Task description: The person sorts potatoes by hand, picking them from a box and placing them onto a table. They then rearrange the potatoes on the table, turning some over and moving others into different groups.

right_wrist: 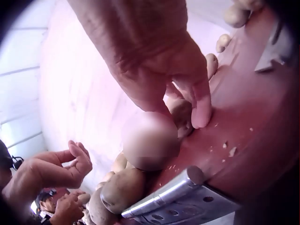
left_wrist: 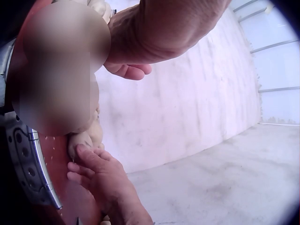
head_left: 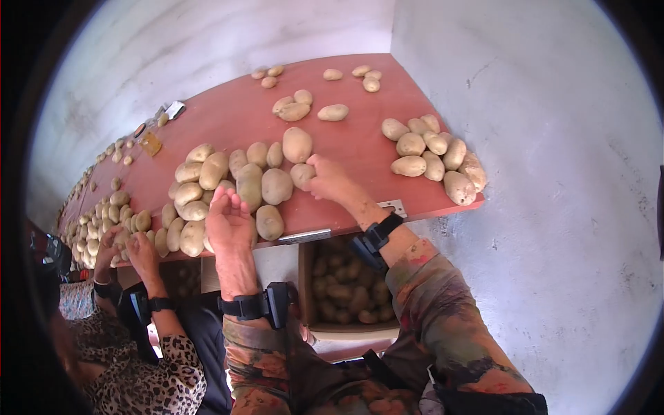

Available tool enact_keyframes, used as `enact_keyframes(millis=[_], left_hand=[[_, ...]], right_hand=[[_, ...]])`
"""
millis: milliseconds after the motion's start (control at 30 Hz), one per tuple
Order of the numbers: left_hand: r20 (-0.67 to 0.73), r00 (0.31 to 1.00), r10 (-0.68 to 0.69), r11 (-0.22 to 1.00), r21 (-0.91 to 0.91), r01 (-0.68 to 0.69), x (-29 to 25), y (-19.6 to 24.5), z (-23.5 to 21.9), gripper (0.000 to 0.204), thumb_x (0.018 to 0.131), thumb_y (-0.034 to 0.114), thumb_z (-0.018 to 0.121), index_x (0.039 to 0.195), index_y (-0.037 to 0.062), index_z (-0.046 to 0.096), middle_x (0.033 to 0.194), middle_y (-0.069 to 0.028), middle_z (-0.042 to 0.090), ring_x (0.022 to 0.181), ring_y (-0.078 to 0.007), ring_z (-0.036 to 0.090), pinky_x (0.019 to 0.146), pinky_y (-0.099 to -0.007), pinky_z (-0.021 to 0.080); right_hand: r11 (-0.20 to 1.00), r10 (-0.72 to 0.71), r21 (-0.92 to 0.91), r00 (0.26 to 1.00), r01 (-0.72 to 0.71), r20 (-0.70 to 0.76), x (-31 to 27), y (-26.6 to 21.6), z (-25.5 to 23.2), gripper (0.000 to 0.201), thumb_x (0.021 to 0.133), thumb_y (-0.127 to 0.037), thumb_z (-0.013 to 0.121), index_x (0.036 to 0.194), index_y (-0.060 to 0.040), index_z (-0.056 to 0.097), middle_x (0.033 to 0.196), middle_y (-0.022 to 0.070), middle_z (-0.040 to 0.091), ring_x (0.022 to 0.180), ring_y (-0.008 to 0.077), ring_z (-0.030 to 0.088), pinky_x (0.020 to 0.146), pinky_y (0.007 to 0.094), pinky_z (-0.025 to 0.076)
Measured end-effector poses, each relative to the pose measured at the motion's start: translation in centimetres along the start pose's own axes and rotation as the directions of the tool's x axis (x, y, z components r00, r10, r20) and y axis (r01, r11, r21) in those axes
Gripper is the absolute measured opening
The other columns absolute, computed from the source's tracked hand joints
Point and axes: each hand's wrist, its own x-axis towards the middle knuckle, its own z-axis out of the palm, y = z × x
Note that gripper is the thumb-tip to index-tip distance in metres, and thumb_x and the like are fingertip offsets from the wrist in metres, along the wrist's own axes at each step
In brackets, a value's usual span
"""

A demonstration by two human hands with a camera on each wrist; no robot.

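A red table [head_left: 360,149] carries many pale potatoes. My right hand [head_left: 326,180] reaches to the middle pile and grips a small potato [head_left: 301,174] at that pile's right edge, thumb down on the tabletop. The right wrist view shows that thumb [right_wrist: 201,110] pressed on the red surface beside the potato [right_wrist: 180,112]. My left hand [head_left: 228,207] hovers just over the near potatoes [head_left: 268,223] with relaxed fingers and holds nothing. In the left wrist view my left hand [left_wrist: 140,42] is at the top, and my right hand [left_wrist: 101,173] holds the potato [left_wrist: 86,138] below.
A separate pile of potatoes [head_left: 432,155] lies at the table's right end, with small groups at the back [head_left: 297,107]. A box of potatoes [head_left: 346,290] stands under the table. Another person's hands [head_left: 131,249] work at the left. Metal plates [head_left: 304,236] edge the table.
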Motion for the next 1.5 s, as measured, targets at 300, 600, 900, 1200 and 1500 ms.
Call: enact_keyframes(millis=[300, 600, 900, 1200, 1500], left_hand=[[-0.003, 1.000, 0.006, 0.999, 0.037, -0.006, -0.1, -0.4, 0.1, 0.030, 0.085, 0.008, 0.050, 0.114, 0.0094, 0.054, 0.094, -0.0007, 0.059, 0.078, -0.0103, 0.056, 0.070, -0.0272, 0.047], [0.026, 1.000, -0.011, 0.998, 0.064, 0.010, 0.0, -0.9, 0.3, 0.028, 0.085, 0.008, 0.049, 0.113, 0.0095, 0.054, 0.093, -0.0001, 0.060, 0.078, -0.0102, 0.056, 0.070, -0.0270, 0.047], [0.042, 0.999, 0.008, 0.999, 0.052, -0.010, 0.2, -0.9, 0.0, 0.029, 0.085, 0.008, 0.049, 0.114, 0.0088, 0.053, 0.094, -0.0006, 0.059, 0.077, -0.0107, 0.056, 0.070, -0.0274, 0.047], [-0.004, 0.998, 0.063, 0.998, 0.002, -0.063, 0.2, 0.0, 0.1, 0.028, 0.085, 0.008, 0.049, 0.112, 0.0064, 0.053, 0.090, -0.0020, 0.059, 0.076, -0.0131, 0.055, 0.068, -0.0285, 0.047], [0.026, 0.997, 0.073, 0.996, 0.046, -0.074, 0.1, -0.9, 0.4, 0.029, 0.085, 0.007, 0.050, 0.113, 0.0039, 0.054, 0.097, -0.0060, 0.058, 0.080, -0.0147, 0.055, 0.073, -0.0295, 0.047]], right_hand=[[0.883, -0.233, -0.435, 0.969, 0.178, -0.077, -2.2, -1.3, 0.7, 0.043, 0.077, -0.017, 0.064, 0.113, -0.0016, 0.045, 0.105, 0.0209, 0.054, 0.099, 0.0383, 0.054, 0.084, 0.0448, 0.044], [0.822, -0.386, -0.513, 0.904, 0.247, -0.183, -1.9, 0.6, 1.9, 0.038, 0.077, -0.018, 0.063, 0.110, -0.0040, 0.050, 0.098, 0.0176, 0.057, 0.090, 0.0359, 0.058, 0.076, 0.0452, 0.048], [0.719, -0.422, -0.675, 0.875, 0.164, -0.237, -4.5, 0.1, -4.5, 0.046, 0.076, -0.022, 0.061, 0.117, -0.0045, 0.047, 0.105, 0.0180, 0.052, 0.103, 0.0358, 0.050, 0.083, 0.0459, 0.043], [0.526, -0.367, -0.846, 0.873, -0.090, -0.321, -8.7, 6.1, -13.1, 0.020, 0.072, -0.007, 0.059, 0.092, -0.0073, 0.057, 0.089, 0.0131, 0.058, 0.087, 0.0311, 0.056, 0.074, 0.0415, 0.045], [0.461, -0.375, -0.887, 0.900, -0.025, -0.221, -9.4, 5.3, -13.1, 0.023, 0.071, -0.015, 0.064, 0.091, -0.0063, 0.058, 0.087, 0.0154, 0.058, 0.088, 0.0336, 0.055, 0.078, 0.0429, 0.043]])
